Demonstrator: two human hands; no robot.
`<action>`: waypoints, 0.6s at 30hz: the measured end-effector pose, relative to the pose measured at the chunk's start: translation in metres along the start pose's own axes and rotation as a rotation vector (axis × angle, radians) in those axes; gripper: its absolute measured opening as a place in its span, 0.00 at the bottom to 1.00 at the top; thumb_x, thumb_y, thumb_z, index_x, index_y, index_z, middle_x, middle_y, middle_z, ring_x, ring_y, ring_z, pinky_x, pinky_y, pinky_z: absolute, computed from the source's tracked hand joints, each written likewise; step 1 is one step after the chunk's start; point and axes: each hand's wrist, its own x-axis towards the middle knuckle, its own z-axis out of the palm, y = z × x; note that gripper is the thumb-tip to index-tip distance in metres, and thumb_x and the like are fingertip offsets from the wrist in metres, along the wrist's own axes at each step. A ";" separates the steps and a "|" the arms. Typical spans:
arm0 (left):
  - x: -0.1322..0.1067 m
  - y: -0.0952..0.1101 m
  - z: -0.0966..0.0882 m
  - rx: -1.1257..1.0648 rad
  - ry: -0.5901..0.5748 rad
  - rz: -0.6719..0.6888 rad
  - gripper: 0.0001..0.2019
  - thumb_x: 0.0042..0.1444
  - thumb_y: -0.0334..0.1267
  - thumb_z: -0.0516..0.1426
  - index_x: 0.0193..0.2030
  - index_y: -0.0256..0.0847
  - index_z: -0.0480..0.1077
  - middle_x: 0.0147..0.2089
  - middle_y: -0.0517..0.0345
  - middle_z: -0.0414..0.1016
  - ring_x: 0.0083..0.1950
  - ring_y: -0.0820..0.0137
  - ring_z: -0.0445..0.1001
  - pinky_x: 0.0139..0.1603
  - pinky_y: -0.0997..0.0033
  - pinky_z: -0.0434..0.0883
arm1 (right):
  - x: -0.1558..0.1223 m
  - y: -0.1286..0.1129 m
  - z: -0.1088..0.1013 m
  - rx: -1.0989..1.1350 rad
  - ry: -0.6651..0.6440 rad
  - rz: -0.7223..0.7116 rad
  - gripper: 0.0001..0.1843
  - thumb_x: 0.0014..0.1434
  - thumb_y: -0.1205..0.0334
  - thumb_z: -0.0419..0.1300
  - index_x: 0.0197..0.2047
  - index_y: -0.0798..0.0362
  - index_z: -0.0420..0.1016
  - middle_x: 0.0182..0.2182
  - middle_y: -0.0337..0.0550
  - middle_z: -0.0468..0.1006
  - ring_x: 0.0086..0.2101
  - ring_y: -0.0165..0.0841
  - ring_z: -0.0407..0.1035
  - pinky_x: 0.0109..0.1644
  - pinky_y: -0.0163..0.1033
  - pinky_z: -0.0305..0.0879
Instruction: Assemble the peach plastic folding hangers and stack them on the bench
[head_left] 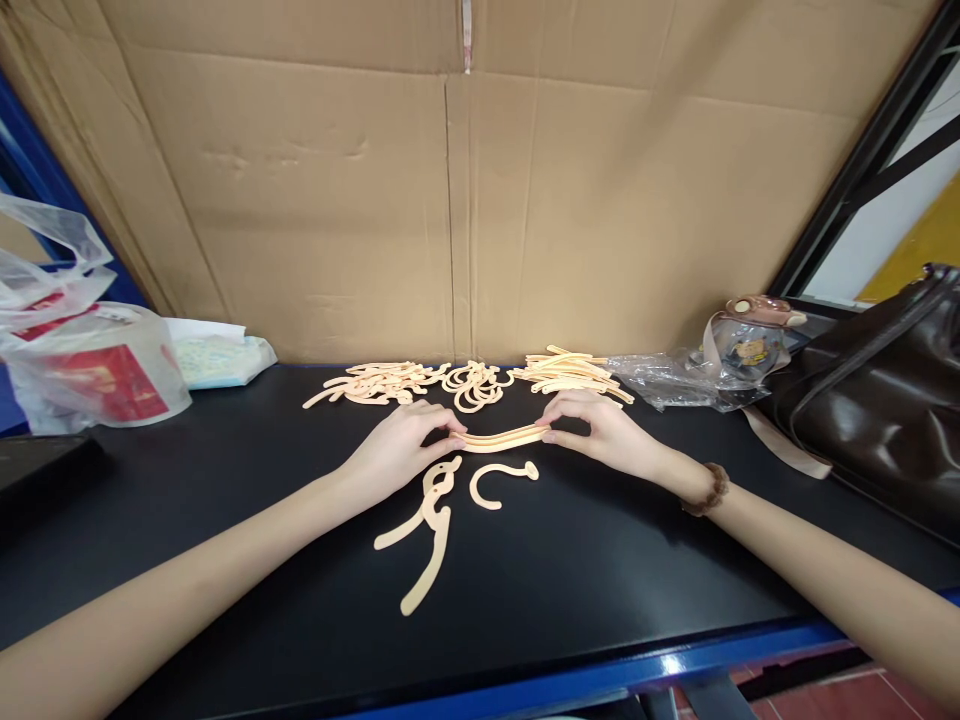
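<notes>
Between my two hands is a long, slightly curved, cream-coloured plastic strip (502,440) with a groove along it. My left hand (409,437) pinches its left end, and my right hand (589,428) pinches its right end. Just below the strip lies a loose cream hook (491,478) with a flat round end. To its left, near my left hand, are curved cream arm pieces (431,530) with holes, overlapping one another; whether they are joined I cannot tell. A brown fluffy band is around my right wrist.
Along the back lie piles of cream arm pieces (379,382), hooks (476,385) and long strips (566,372), against a cardboard wall (315,200). Plastic-bagged goods (97,360) stand left. A clear bottle (746,345) and a dark leather bag (877,390) are right.
</notes>
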 end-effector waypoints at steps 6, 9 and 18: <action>0.001 0.005 -0.006 0.169 -0.025 0.074 0.13 0.63 0.47 0.51 0.38 0.44 0.74 0.40 0.58 0.78 0.43 0.64 0.72 0.47 0.63 0.63 | -0.001 -0.001 0.002 -0.091 0.054 -0.095 0.09 0.63 0.55 0.58 0.41 0.48 0.77 0.39 0.41 0.77 0.41 0.35 0.70 0.51 0.45 0.63; 0.001 0.009 -0.010 0.271 -0.042 0.131 0.13 0.64 0.45 0.51 0.36 0.42 0.73 0.38 0.58 0.78 0.42 0.64 0.72 0.48 0.62 0.61 | -0.001 0.000 0.005 -0.075 0.040 -0.086 0.09 0.62 0.56 0.59 0.39 0.48 0.78 0.38 0.42 0.76 0.41 0.35 0.69 0.49 0.44 0.64; 0.001 0.013 -0.013 0.357 -0.008 0.154 0.14 0.66 0.42 0.48 0.37 0.41 0.71 0.40 0.57 0.77 0.43 0.64 0.72 0.46 0.63 0.60 | -0.001 0.003 0.009 0.025 -0.056 0.058 0.07 0.59 0.57 0.62 0.36 0.50 0.79 0.38 0.43 0.73 0.40 0.35 0.68 0.46 0.42 0.65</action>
